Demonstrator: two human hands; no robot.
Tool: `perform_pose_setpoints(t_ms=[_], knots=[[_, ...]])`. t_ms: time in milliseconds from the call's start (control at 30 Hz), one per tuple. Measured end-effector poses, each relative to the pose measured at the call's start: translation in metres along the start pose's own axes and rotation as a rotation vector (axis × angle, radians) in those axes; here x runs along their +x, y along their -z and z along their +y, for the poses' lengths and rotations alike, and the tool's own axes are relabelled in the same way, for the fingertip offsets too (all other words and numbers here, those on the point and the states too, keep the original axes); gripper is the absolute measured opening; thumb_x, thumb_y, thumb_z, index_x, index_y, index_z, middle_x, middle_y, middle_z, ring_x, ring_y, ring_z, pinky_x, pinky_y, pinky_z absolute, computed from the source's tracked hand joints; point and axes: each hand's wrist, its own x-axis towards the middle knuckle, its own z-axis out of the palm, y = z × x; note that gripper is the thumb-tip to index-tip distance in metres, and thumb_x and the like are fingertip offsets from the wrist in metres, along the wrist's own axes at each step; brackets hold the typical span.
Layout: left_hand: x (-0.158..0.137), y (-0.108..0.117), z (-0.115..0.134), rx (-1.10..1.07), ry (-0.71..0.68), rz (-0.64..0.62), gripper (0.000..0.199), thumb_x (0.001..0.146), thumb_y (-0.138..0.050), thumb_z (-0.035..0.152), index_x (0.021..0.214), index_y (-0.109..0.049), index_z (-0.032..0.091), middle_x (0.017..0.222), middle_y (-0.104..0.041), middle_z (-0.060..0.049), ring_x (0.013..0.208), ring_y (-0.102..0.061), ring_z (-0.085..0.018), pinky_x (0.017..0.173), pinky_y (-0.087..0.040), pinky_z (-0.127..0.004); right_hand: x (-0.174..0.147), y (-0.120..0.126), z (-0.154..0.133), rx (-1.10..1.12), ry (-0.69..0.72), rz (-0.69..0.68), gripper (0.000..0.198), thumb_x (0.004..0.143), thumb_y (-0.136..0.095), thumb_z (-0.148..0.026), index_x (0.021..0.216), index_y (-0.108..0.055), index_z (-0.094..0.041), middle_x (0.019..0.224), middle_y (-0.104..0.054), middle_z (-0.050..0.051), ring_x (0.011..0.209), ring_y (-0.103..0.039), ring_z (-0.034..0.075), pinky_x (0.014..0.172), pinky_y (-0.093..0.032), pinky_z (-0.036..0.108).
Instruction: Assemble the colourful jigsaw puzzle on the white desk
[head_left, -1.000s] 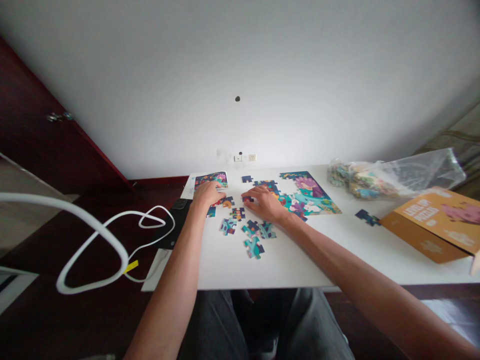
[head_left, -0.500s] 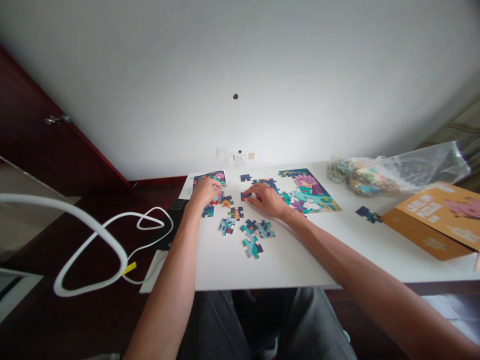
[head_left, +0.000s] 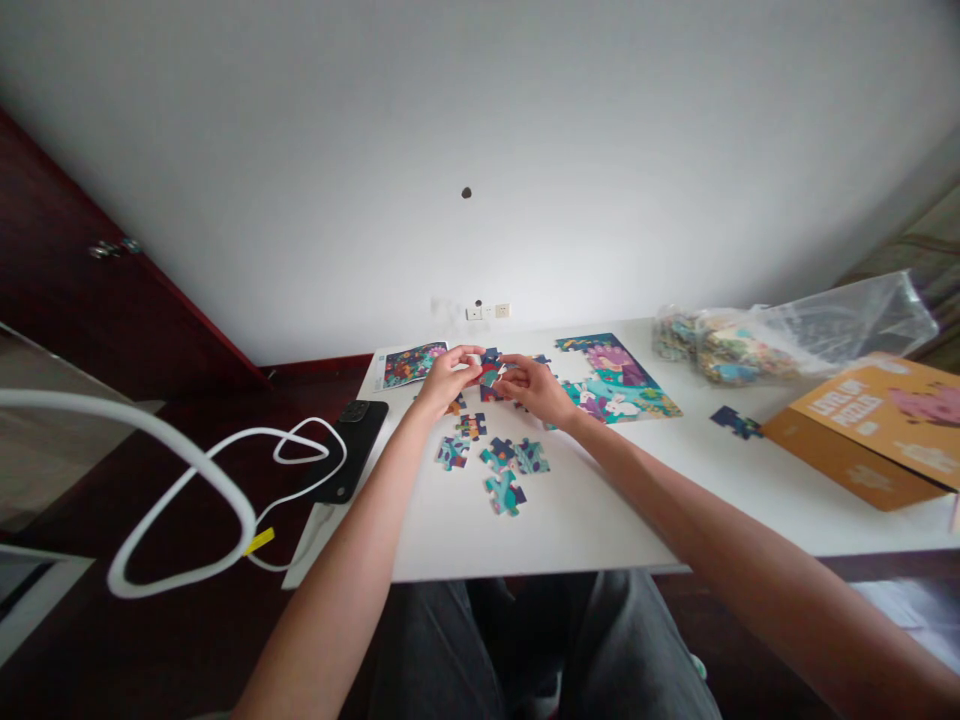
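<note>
Head | puzzle piece | small, dark blue-red, held in fingers

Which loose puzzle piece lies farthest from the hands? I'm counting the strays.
The dark blue piece lying alone by the orange box, right of the assembled puzzle. The other loose pieces cluster just below the hands.

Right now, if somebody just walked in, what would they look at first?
Probably the two hands meeting above the middle of the white table: the left hand and right hand pinch a small cluster of puzzle pieces between them. Just right of them lies the colourful half-built puzzle, with loose pieces scattered nearer the person. Far right sit an orange box and a clear bag of pieces.
</note>
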Motion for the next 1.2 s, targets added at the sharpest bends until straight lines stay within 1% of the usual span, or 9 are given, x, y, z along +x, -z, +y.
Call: perform_pose_setpoints(t_ms=[100, 200, 300, 467, 567, 700, 833, 1033, 1200], knots=[[0.000, -0.003, -0.003, 0.038, -0.039, -0.034, 0.033, 0.073, -0.078, 0.025, 0.105, -0.074, 0.018, 0.083, -0.055, 0.002, 0.076, -0.060, -0.011, 0.081, -0.058, -0.028, 0.000, 0.002, -0.004, 0.119, -0.064, 0.010, 0.050, 0.080, -0.076, -0.030, 0.126, -0.059, -0.018, 0.086, -0.077, 0.004, 0.081, -0.074, 0.020, 0.075, -0.061, 0.031], [0.001, -0.003, -0.005, 0.066, -0.048, -0.051, 0.033, 0.075, -0.077, 0.026, 0.107, -0.073, 0.018, 0.086, -0.055, 0.001, 0.075, -0.060, -0.011, 0.080, -0.057, -0.028, -0.003, 0.006, -0.013, 0.196, -0.106, -0.013, 0.053, 0.081, -0.074, -0.027, 0.131, -0.058, -0.021, 0.092, -0.077, 0.003, 0.084, -0.075, 0.018, 0.075, -0.061, 0.029], [0.000, -0.004, -0.004, 0.081, -0.048, -0.069, 0.033, 0.076, -0.076, 0.027, 0.108, -0.072, 0.019, 0.088, -0.055, 0.001, 0.073, -0.061, -0.011, 0.078, -0.058, -0.029, -0.004, 0.011, -0.020, 0.238, -0.156, 0.005, 0.050, 0.085, -0.072, -0.031, 0.133, -0.060, -0.026, 0.100, -0.077, 0.003, 0.086, -0.075, 0.017, 0.066, -0.059, 0.023], [0.000, -0.005, -0.003, 0.162, -0.076, -0.082, 0.033, 0.079, -0.074, 0.027, 0.111, -0.071, 0.018, 0.085, -0.055, 0.002, 0.072, -0.063, -0.012, 0.076, -0.056, -0.028, -0.003, 0.016, -0.018, 0.232, -0.180, 0.001, 0.047, 0.087, -0.072, -0.037, 0.131, -0.062, -0.026, 0.096, -0.076, 0.004, 0.078, -0.072, 0.015, 0.058, -0.056, 0.021], [0.000, -0.002, -0.004, 0.375, -0.139, -0.075, 0.028, 0.086, -0.066, 0.025, 0.113, -0.072, 0.019, 0.085, -0.062, 0.000, 0.070, -0.062, -0.013, 0.075, -0.054, -0.027, 0.000, 0.017, -0.011, 0.141, -0.135, 0.025, 0.044, 0.083, -0.074, -0.034, 0.124, -0.065, -0.022, 0.095, -0.076, 0.004, 0.072, -0.070, 0.015, 0.058, -0.057, 0.024], [-0.001, 0.005, -0.007, 0.736, -0.231, -0.005, 0.025, 0.091, -0.057, 0.020, 0.108, -0.074, 0.021, 0.091, -0.072, -0.004, 0.081, -0.068, -0.018, 0.082, -0.053, -0.030, 0.002, 0.021, -0.004, -0.122, -0.031, 0.092, 0.037, 0.082, -0.067, -0.024, 0.118, -0.070, -0.020, 0.094, -0.075, 0.004, 0.073, -0.071, 0.016, 0.061, -0.056, 0.024], [-0.003, 0.010, -0.009, 0.985, -0.264, -0.159, 0.032, 0.087, -0.051, 0.010, 0.096, -0.079, 0.022, 0.101, -0.077, -0.005, 0.096, -0.071, -0.022, 0.095, -0.052, -0.034, 0.001, 0.023, -0.006, -0.277, -0.008, 0.086, 0.039, 0.081, -0.060, -0.019, 0.117, -0.072, -0.018, 0.093, -0.075, 0.004, 0.069, -0.069, 0.014, 0.061, -0.051, 0.023], [-0.003, 0.012, -0.010, 1.095, -0.290, -0.212, 0.044, 0.079, -0.047, 0.002, 0.097, -0.081, 0.023, 0.109, -0.078, -0.005, 0.108, -0.070, -0.023, 0.107, -0.048, -0.035, -0.003, 0.022, -0.013, -0.498, 0.088, 0.031, 0.039, 0.078, -0.057, -0.012, 0.112, -0.077, -0.017, 0.078, -0.074, 0.001, 0.064, -0.063, 0.012, 0.061, -0.043, 0.022], [-0.003, 0.013, -0.012, 1.130, -0.309, -0.188, 0.037, 0.083, -0.052, 0.007, 0.105, -0.079, 0.023, 0.114, -0.077, -0.005, 0.113, -0.069, -0.025, 0.111, -0.046, -0.038, -0.005, 0.018, -0.015, -0.630, 0.118, -0.090, 0.032, 0.083, -0.063, -0.017, 0.111, -0.079, -0.020, 0.084, -0.075, 0.002, 0.070, -0.064, 0.014, 0.065, -0.042, 0.023]])
